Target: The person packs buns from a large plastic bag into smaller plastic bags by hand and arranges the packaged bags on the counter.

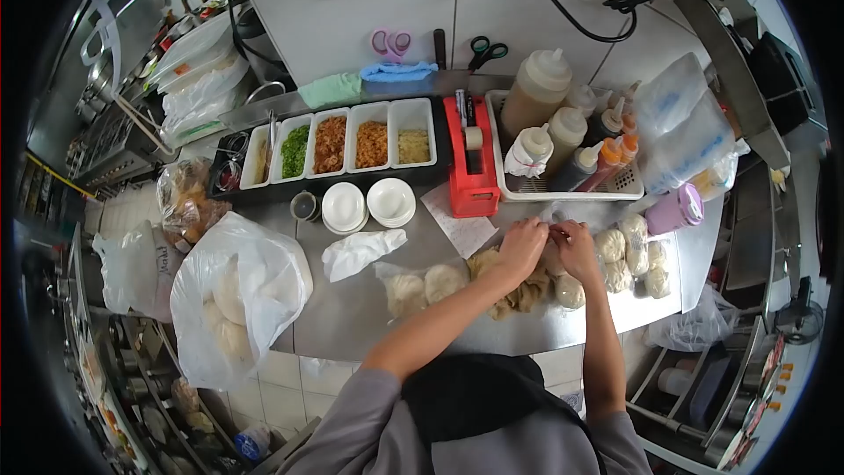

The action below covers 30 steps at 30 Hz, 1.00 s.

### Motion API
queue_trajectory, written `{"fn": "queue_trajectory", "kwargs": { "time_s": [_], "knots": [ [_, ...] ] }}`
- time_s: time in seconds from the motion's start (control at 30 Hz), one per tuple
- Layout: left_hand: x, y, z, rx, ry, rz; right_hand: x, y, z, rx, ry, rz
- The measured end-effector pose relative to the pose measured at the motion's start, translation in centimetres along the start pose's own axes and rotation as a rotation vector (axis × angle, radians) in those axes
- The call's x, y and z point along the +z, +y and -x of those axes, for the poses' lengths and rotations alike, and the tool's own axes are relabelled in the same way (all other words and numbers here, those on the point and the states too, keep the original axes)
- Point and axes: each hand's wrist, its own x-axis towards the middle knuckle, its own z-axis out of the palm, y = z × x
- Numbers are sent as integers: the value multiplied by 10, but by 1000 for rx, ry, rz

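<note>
My left hand (pixel 522 244) and my right hand (pixel 574 244) meet over the right part of the steel counter. Their fingers pinch the gathered top of a small clear plastic bag (pixel 554 212). What is in the bag is mostly hidden under my hands. A crumpled brown cloth (pixel 519 296) lies below my left hand. Right of my hands sit several pale balls, apparently dough, in tied clear bags (pixel 618 257). One more bagged ball (pixel 570 292) rests below my right hand. Left of the cloth are two pale balls (pixel 445 282) in clear plastic.
Behind my hands stand a red tape dispenser (pixel 476 189) and a white basket (pixel 571 194) of squeeze bottles. Topping trays (pixel 371 142) line the back left, with white bowls (pixel 391 202) before them. A large plastic bag (pixel 280 255) lies left, a purple cup (pixel 675 209) right.
</note>
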Motion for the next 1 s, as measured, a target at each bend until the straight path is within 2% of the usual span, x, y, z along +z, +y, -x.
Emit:
{"fn": "queue_trajectory", "kwargs": {
  "time_s": [0.2, 0.3, 0.4, 0.47, 0.63, 0.83, 0.9, 0.97, 1.0],
  "knots": [
    [-8, -2, 1, -19, -77, 45, 0, -2, 3, -140, 39, 33],
    [-17, -5, 4, -126, -79, 193, 2, -1, 2, -153, 54, 38],
    [-78, -9, 38, 108, 177, 59, 3, 10, 0, -161, 63, 58],
    [-108, -24, 78, 95, 326, -100, 4, 6, 1, -166, 122, 45],
    [-151, -44, 142, 123, -16, -335, 5, -10, 7, -131, 255, 29],
    [-146, -44, 160, 197, -155, -436, 2, -32, 15, -172, 254, 40],
    [-151, -35, 163, 159, -184, -430, 8, -42, 22, -211, 257, 16],
    [-153, -30, 164, 118, -203, -415, 24, -65, 31, -352, 241, -42],
    [-154, -28, 164, 95, -212, -401, 32, -79, 37, -412, 133, -124]
  ]
}}
